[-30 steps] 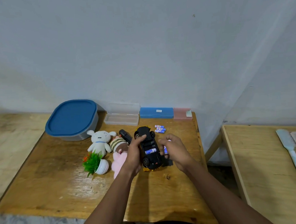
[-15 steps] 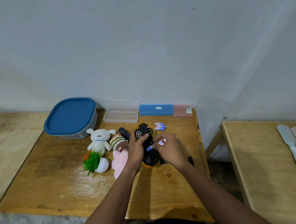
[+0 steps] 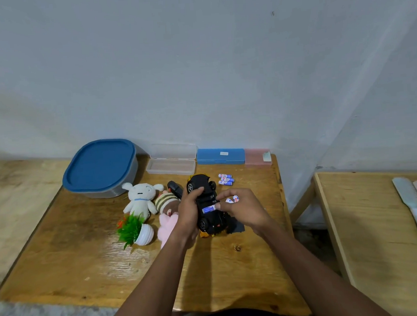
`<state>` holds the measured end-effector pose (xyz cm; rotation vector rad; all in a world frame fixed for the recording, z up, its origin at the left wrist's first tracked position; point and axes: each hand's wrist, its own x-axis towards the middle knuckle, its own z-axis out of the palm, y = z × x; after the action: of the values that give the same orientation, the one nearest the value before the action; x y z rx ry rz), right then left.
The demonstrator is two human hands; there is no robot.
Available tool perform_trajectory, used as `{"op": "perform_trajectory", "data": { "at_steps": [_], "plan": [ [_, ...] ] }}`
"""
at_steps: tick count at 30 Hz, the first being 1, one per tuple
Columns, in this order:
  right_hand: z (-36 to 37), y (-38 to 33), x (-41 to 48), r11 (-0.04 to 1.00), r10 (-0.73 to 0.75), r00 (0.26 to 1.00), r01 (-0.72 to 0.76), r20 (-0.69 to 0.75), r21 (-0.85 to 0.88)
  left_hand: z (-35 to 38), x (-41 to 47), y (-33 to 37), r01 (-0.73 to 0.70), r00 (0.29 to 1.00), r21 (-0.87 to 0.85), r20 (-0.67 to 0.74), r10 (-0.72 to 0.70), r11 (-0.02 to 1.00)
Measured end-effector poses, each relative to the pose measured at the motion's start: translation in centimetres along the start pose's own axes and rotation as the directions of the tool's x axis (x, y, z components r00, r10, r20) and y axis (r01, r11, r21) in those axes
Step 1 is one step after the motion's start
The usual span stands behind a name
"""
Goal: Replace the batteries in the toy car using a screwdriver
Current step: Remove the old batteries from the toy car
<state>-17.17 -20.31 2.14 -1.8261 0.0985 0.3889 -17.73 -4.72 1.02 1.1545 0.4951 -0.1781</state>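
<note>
Lying belly-up in L hand [image 3: 187,215] toward right edge of table [image 3: 62,264], toy car [image 3: 212,222] shows one battery [image 3: 209,209] in its open bay. R hand [image 3: 245,210] pinches two batteries [image 3: 232,199], thumb touching that cell. Spares [image 3: 226,179] nr back edge; clear case [image 3: 171,166] open; blue tub [image 3: 100,164] lidded, contents hidden.

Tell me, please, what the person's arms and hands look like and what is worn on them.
The left hand and right hand are bare: no gloves, rings or watch show. The left forearm and right forearm are bare too, with no sleeve in view.
</note>
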Motion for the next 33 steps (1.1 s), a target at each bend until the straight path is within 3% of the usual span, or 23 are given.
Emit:
{"op": "perform_trajectory", "data": {
  "at_steps": [6, 9, 12, 15, 18, 23, 28, 33],
  "plan": [
    [-1.3, 0.7, 0.3, 0.952, -0.086, 0.985, 0.126, 0.15, -0.278, -0.3, 0.6, -0.5, 0.18, 0.979, 0.008, 0.091, -0.18, 0.984],
    [-1.8, 1.1, 0.8, 0.934, -0.094, 0.981, 0.146, 0.17, -0.326, -0.1, 0.9, -0.8, 0.222, 0.966, 0.026, 0.129, -0.224, 0.975],
    [-2.2, 1.1, 0.5, 0.987, -0.104, 0.981, 0.121, 0.163, -0.102, 0.2, 1.2, -0.9, 0.237, 0.959, 0.036, 0.153, -0.24, 0.971],
    [-2.0, 1.0, 0.4, 0.991, -0.111, 0.992, 0.106, 0.061, 0.075, 0.6, 1.5, -1.1, 0.251, 0.957, 0.019, 0.148, -0.251, 0.968],
    [-1.7, 1.0, 0.7, 0.974, 0.002, 0.999, 0.007, -0.042, 0.227, 0.8, 2.1, -1.5, 0.213, 0.97, 0.057, 0.108, -0.218, 0.975],
    [-2.2, 0.8, 1.4, 0.756, 0.279, 0.959, -0.252, 0.051, 0.604, 0.4, 2.8, -1.7, 0.128, 0.987, 0.181, 0.072, -0.143, 0.975],
    [-2.2, 0.7, 1.8, 0.682, 0.407, 0.903, -0.4, 0.137, 0.612, -0.5, 3.2, -2.3, 0.077, 0.995, 0.337, 0.037, -0.095, 0.938],
    [-2.2, 1.9, 2.5, 0.759, 0.442, 0.893, -0.421, 0.083, 0.496, -1.5, 3.8, -4.2, 0.044, 0.999, 0.496, -0.002, -0.049, 0.867]
  ]
}}
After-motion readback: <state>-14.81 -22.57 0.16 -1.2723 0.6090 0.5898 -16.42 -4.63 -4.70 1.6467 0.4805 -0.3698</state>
